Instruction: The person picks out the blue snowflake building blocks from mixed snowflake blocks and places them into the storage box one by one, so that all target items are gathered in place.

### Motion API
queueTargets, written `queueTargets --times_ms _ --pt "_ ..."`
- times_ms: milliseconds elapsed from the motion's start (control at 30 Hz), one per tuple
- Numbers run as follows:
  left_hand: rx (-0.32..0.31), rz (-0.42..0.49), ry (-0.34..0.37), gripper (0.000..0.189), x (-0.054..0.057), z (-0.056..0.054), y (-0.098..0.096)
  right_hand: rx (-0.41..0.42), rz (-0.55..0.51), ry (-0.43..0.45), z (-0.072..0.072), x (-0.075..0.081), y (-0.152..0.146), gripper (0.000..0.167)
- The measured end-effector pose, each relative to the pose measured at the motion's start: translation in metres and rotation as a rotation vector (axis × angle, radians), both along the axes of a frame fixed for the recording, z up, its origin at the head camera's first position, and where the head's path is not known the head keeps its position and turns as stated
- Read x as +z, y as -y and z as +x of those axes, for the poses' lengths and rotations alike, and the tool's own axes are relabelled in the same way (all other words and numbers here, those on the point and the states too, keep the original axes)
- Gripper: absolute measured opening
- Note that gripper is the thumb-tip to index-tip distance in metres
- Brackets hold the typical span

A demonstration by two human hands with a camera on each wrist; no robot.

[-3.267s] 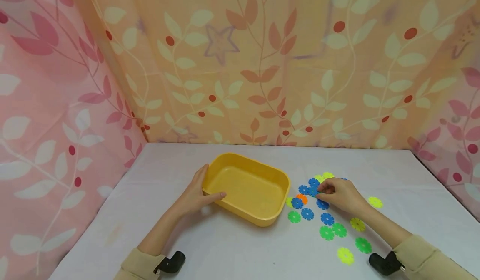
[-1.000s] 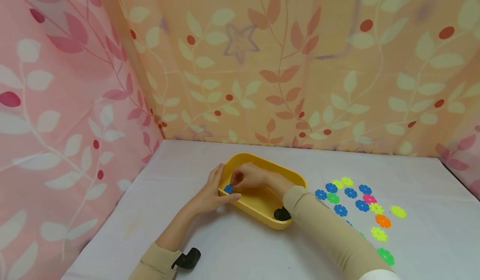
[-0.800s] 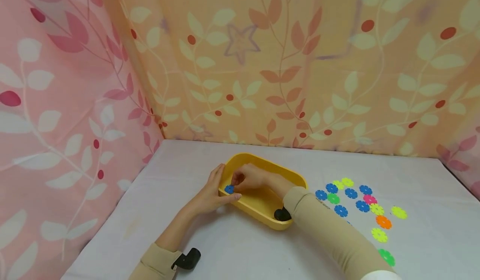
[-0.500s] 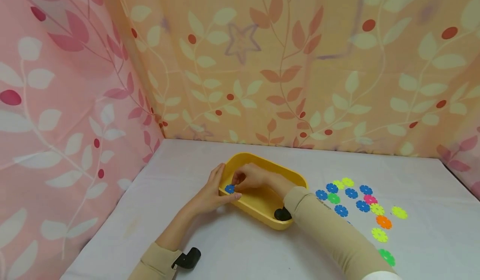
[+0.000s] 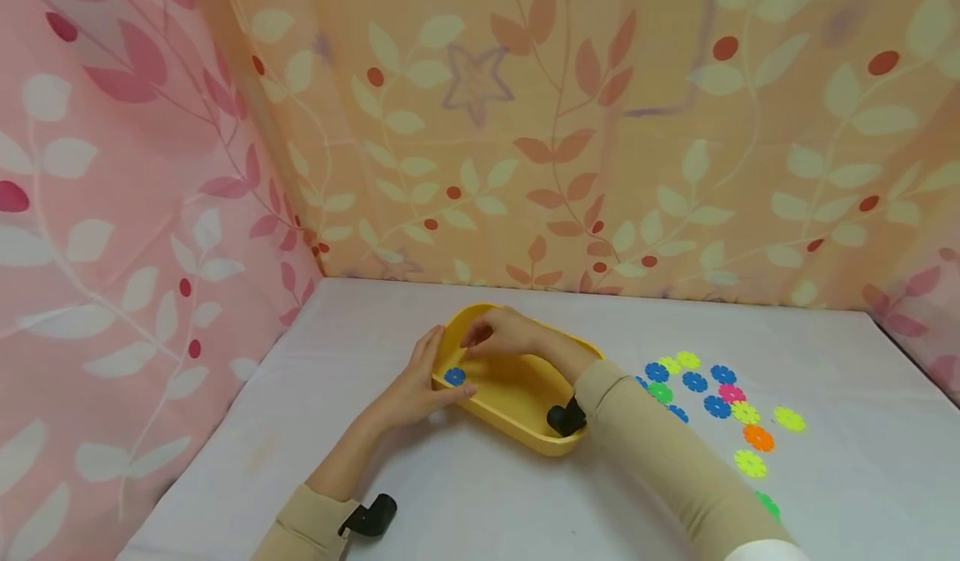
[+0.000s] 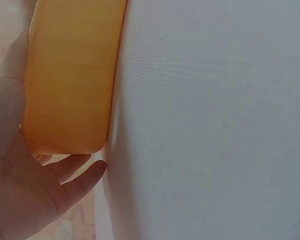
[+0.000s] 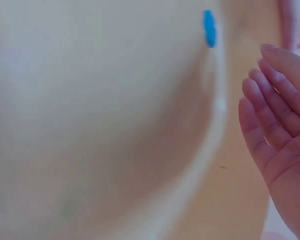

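Note:
A yellow plastic basin stands on the table in front of me. My left hand grips its left end, thumb over the near rim and fingers along the outer wall. In the left wrist view, the fingers lie round the basin's corner. Inside the basin, by the left end, a blue snowflake disc lies on the floor. Over it hovers my right hand, apart from the disc. In the right wrist view, its fingers are loosely bent with nothing between them.
Right of the basin, several loose snowflake discs lie on the white table, among them an orange one, a pink one and a green one. My right sleeve covers part of that area. Floral cloth hangs behind the table.
My right hand went from the discs into the basin with a blue disc, let it go on the basin floor, and has now lifted. The left hand still holds the basin.

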State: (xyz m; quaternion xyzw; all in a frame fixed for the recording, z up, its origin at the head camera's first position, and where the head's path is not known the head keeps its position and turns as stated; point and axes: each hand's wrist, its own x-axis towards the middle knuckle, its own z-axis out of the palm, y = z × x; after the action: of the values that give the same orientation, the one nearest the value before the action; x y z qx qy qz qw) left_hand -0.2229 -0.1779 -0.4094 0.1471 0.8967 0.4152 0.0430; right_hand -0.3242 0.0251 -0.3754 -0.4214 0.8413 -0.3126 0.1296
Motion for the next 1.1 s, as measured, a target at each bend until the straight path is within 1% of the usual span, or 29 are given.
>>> queueTargets --times_ms 100,233,333,433,500,567,633,867,967,1100 --pt "-0.004 -0.003 -0.01 0.113 0.0 -0.001 0.0 -0.033 -0.06 0.004 -0.001 0.012 -0.007 0.022" --pt "-0.007 -0.009 -0.013 0.114 0.0 -0.002 -0.001 -0.096 -0.138 0.072 0.0 0.029 -0.021 0.026" --pt "-0.007 -0.012 -0.01 0.114 0.0 -0.002 -0.001 -0.151 -0.187 0.128 0.005 0.04 -0.035 0.028" --pt "-0.006 -0.015 -0.011 0.114 -0.001 -0.003 -0.001 -0.19 -0.231 0.137 0.012 0.048 -0.053 0.028" --pt "-0.008 -0.012 -0.016 0.114 -0.002 -0.003 -0.001 -0.221 -0.265 0.143 0.017 0.05 -0.067 0.027" --pt "-0.007 -0.014 -0.016 0.114 -0.003 -0.002 -0.001 -0.257 -0.279 0.135 0.023 0.05 -0.082 0.026" --pt "-0.006 -0.014 -0.018 0.114 -0.003 -0.002 -0.001 -0.297 -0.291 0.144 0.028 0.048 -0.096 0.027" --pt "-0.008 -0.009 -0.031 0.113 -0.003 -0.002 0.001 -0.451 -0.335 0.165 0.047 0.035 -0.142 0.031" --pt "-0.014 -0.006 -0.03 0.113 -0.004 -0.002 0.0 -0.517 -0.335 0.206 0.056 0.027 -0.159 0.034" --pt "-0.021 0.001 -0.032 0.113 -0.004 -0.002 0.0 -0.561 -0.314 0.253 0.067 0.016 -0.179 0.039"
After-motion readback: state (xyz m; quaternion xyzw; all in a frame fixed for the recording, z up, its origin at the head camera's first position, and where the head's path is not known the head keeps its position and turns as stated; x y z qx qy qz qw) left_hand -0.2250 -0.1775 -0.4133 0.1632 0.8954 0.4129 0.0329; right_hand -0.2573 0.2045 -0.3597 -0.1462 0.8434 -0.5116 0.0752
